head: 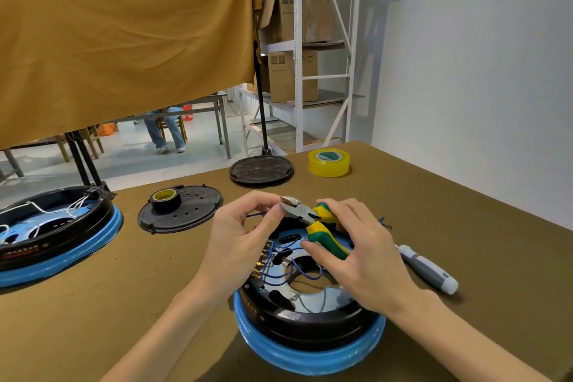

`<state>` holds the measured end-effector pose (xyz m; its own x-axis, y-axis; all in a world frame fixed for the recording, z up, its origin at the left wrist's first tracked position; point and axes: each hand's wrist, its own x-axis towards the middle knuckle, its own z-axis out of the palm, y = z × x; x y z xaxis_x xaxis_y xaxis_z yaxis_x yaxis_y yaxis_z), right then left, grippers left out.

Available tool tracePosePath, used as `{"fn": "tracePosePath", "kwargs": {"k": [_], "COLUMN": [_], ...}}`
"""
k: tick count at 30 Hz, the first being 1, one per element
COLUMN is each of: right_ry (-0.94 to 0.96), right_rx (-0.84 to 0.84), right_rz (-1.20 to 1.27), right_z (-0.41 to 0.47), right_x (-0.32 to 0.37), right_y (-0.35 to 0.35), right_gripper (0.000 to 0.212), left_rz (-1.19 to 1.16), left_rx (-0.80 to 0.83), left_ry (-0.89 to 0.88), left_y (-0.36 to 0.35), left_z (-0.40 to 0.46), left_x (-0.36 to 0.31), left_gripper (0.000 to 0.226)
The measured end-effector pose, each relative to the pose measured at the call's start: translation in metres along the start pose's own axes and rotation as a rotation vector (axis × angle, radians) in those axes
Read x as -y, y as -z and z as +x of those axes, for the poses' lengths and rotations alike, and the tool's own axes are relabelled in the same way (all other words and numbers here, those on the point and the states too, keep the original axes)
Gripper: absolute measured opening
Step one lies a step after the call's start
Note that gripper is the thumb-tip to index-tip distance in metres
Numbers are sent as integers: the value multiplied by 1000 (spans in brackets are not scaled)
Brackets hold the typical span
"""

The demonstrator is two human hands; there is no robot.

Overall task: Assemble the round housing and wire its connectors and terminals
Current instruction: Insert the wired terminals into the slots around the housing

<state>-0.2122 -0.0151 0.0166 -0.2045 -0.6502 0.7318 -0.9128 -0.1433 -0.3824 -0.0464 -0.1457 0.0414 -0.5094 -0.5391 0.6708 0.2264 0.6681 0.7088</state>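
Head view: the round housing (310,316) (black, blue-rimmed) sits on the table (465,226). Just above it, the right hand (362,254) grips green-yellow pliers (313,223), while the left hand (245,236) pinches a blue wire (255,214) at their jaws.

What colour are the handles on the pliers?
Green and yellow, on the pliers held in the right hand; head view.

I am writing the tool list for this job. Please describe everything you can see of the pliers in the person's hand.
The pliers have a bare metal head and handles sleeved in green and yellow, probably rubber or plastic. The right hand grips the handles, tilting the tool so that its head points up and left, above the round housing. The head meets a thin blue wire pinched by the left hand. Whether the jaws are closed is unclear.
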Motion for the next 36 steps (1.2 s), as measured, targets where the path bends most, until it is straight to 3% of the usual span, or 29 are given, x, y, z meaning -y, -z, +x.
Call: {"fn": "tracePosePath", "kwargs": {"k": [36], "right_ry": [124], "right_rx": [-108], "right_rz": [-106], "right_z": [-2], "right_x": [1], "right_y": [3], "right_gripper": [56], "left_rz": [-14], "left_rx": [31], "left_ry": [45], "left_y": [5], "left_z": [-2], "left_x": [-5], "left_gripper": [18]}}
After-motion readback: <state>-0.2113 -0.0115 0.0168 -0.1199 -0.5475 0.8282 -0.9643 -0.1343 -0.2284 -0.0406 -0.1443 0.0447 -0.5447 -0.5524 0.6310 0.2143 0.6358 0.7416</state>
